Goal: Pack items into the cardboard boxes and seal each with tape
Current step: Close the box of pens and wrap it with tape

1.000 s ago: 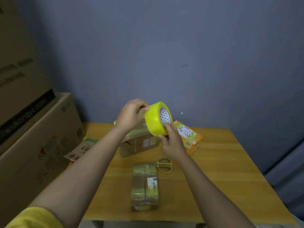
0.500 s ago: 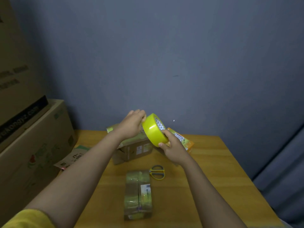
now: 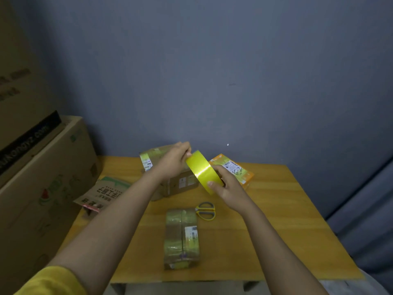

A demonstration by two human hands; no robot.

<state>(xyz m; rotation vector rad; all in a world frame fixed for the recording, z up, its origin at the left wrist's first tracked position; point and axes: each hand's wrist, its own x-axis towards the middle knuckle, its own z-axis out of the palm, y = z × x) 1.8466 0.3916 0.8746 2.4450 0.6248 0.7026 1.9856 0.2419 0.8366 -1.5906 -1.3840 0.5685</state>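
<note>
I hold a yellow tape roll (image 3: 203,170) in the air above the wooden table (image 3: 265,241). My right hand (image 3: 228,187) grips the roll from below and behind, thumb on its outer band. My left hand (image 3: 175,159) pinches at the roll's upper edge with its fingertips. A taped cardboard box (image 3: 181,237) lies lengthwise near the table's front. A larger cardboard box (image 3: 180,184) with labels stands behind my hands, partly hidden by them. An orange box (image 3: 236,170) with a label lies at the back right.
Yellow-handled scissors (image 3: 205,210) lie just right of the taped box. A flattened printed carton (image 3: 102,193) hangs over the table's left edge. Big cardboard boxes (image 3: 40,184) are stacked on the left. A blue-grey wall stands behind the table.
The tape roll has turned so its outer band faces me and its core no longer shows. Both hands have stayed on it, above the back boxes.
</note>
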